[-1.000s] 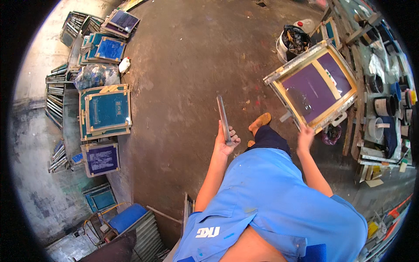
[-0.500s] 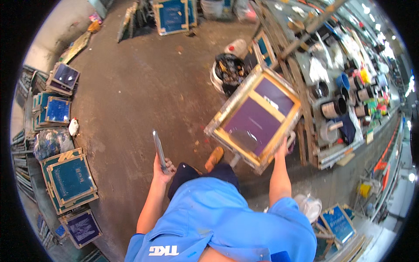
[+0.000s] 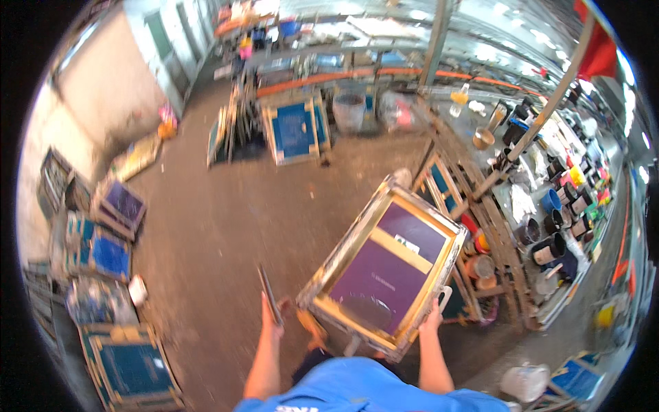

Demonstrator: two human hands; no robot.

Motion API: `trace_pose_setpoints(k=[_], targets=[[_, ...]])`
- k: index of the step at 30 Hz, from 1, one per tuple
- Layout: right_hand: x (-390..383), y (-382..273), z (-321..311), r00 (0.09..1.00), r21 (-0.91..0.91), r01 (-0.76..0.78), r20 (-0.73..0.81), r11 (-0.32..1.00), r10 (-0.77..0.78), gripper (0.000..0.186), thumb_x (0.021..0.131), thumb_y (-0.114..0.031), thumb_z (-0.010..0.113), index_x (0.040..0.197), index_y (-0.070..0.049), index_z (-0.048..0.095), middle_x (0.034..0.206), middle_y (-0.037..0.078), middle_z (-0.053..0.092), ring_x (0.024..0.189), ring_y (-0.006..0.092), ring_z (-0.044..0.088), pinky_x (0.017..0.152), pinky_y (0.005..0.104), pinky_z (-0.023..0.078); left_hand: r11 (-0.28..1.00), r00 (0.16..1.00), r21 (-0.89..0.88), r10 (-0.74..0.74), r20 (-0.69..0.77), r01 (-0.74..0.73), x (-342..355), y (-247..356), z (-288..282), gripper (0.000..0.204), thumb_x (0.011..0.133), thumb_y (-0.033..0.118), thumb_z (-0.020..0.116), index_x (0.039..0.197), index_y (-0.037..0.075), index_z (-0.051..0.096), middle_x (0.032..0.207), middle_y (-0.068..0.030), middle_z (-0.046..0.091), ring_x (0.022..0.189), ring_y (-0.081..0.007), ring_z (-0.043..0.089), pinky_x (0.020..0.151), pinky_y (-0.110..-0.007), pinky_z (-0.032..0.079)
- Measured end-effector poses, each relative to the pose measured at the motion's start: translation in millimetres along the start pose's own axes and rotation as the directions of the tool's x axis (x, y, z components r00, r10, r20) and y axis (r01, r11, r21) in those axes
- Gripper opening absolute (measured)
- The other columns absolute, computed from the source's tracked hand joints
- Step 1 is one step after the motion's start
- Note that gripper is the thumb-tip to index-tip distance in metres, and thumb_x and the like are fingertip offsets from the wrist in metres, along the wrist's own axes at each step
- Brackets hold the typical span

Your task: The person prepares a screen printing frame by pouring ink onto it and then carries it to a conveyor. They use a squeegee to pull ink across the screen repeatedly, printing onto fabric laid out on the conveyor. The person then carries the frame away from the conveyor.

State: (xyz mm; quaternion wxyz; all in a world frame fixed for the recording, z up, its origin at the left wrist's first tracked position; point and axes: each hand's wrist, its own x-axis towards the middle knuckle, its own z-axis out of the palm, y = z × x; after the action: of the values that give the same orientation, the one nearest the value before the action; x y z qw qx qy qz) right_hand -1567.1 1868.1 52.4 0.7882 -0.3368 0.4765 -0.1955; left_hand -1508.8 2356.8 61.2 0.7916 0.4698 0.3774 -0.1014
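My left hand (image 3: 272, 321) is closed on a thin, flat grey tool (image 3: 269, 294), seen nearly edge-on, so its exact kind does not show. My right hand (image 3: 430, 320) grips the right edge of a screen printing frame (image 3: 382, 280). The frame is tilted in front of me, with purple mesh, a worn light border and a strip of tan tape across it. A dark patch marks the mesh near its lower end. Beside my right fingers a small pale loop-shaped piece (image 3: 445, 298) sticks out; whether I hold it is unclear.
More screen frames (image 3: 291, 130) lean at the back, and others (image 3: 130, 367) stand along the left wall. To the right, a wooden rack (image 3: 494, 254) borders a table crowded with ink pots (image 3: 548, 250). A grey bucket (image 3: 349, 112) stands at the back.
My view has tilted up, bringing the back of the room into sight. I still hold the frame and the grey tool. The black-filled bucket is now hidden behind the frame.
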Motion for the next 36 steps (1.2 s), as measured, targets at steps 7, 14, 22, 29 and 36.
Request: trace_pose_setpoints(k=[7, 14, 22, 29, 36], targets=[[-7, 46, 206, 0.99, -0.13, 0.001, 0.142, 0.992, 0.018, 0.052, 0.091, -0.036, 0.075, 0.127, -0.001, 0.061, 0.118, 0.01, 0.064, 0.106, 0.0228, 0.062, 0.091, 0.0415, 0.05, 0.944, 0.962, 0.255, 0.148, 0.23, -0.207, 72, 170, 34, 0.08, 0.094, 0.074, 0.048, 0.126, 0.002, 0.064, 0.108, -0.0126, 0.071, 0.1, -0.0219, 0.068, 0.084, -0.032, 0.055], [-25, 59, 322, 0.97, -0.288, 0.177, 0.213, 0.941, -0.117, 0.045, 0.089, -0.037, 0.078, 0.114, -0.001, 0.067, 0.106, 0.006, 0.066, 0.097, 0.019, 0.061, 0.085, 0.0405, 0.049, 0.916, 0.944, 0.276, 0.228, 0.236, -0.291, 102, 226, 39, 0.077, 0.101, 0.065, 0.045, 0.131, -0.004, 0.061, 0.122, -0.014, 0.068, 0.109, -0.0239, 0.066, 0.091, -0.038, 0.053], [8, 41, 464, 0.928, -0.136, 0.256, 0.311, 0.957, -0.204, 0.048, 0.092, -0.041, 0.073, 0.12, -0.003, 0.066, 0.112, 0.004, 0.064, 0.107, 0.0146, 0.054, 0.098, 0.037, 0.04, 0.903, 0.896, 0.155, 0.351, 0.272, -0.4, 207, 339, 145, 0.068, 0.103, 0.058, 0.046, 0.124, -0.005, 0.063, 0.107, -0.0131, 0.071, 0.092, -0.0238, 0.07, 0.079, -0.038, 0.056], [76, -33, 618, 0.849, -0.08, 0.267, 0.49, 0.96, -0.195, 0.068, 0.097, -0.042, 0.067, 0.148, -0.003, 0.045, 0.141, 0.007, 0.052, 0.133, 0.0178, 0.044, 0.112, 0.0341, 0.031, 0.862, 0.838, 0.13, 0.424, 0.343, -0.49, 288, 453, 291, 0.07, 0.097, 0.067, 0.05, 0.12, 0.003, 0.063, 0.093, -0.0061, 0.067, 0.081, -0.0172, 0.065, 0.068, -0.032, 0.053], [109, -104, 730, 0.798, -0.026, 0.389, 0.51, 0.921, -0.322, 0.051, 0.099, -0.041, 0.065, 0.139, -0.013, 0.05, 0.128, 0.001, 0.052, 0.123, 0.014, 0.045, 0.111, 0.0329, 0.03, 0.852, 0.83, 0.135, 0.438, 0.346, -0.506, 313, 522, 411, 0.058, 0.1, 0.063, 0.051, 0.106, 0.007, 0.063, 0.075, -0.0009, 0.059, 0.066, -0.0138, 0.061, 0.055, -0.03, 0.047]])
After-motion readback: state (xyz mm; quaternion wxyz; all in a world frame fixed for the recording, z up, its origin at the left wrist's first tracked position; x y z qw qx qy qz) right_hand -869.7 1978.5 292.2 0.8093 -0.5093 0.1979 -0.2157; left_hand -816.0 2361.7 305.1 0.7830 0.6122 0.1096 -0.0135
